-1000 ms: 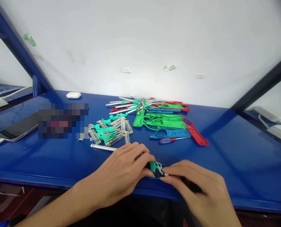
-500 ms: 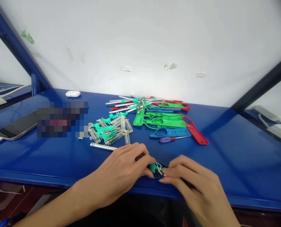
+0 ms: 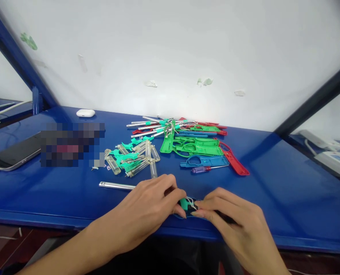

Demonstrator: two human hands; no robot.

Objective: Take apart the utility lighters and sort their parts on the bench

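Between my hands, close to the table's front edge, lies a partly assembled long-neck lighter with a blue handle shell. Its green trigger point(image 3: 184, 204) and white wires point(image 3: 190, 201) show in the opened shell. The silver tube point(image 3: 117, 186) sticks out leftward from beneath my left hand point(image 3: 155, 202), whose thumb and fingers close around the handle. My right hand point(image 3: 235, 214) pinches at the other end of the shell, fingertips beside the wire ends. Its fingers hide whatever small part sits there.
Clear fuel tanks point(image 3: 154, 168) with green triggers are heaped beyond my left hand. Behind are silver tubes point(image 3: 147, 133), green shells point(image 3: 207, 149), a blue shell point(image 3: 204, 161), a red shell point(image 3: 238, 164) and a screwdriver point(image 3: 201, 169). A phone point(image 3: 15, 151) and white earbud case point(image 3: 85, 113) lie left.
The silver tube has shifted left and slightly toward me, and the lighter has turned a little. Both hands keep nearly the same grip. The view has moved slightly.
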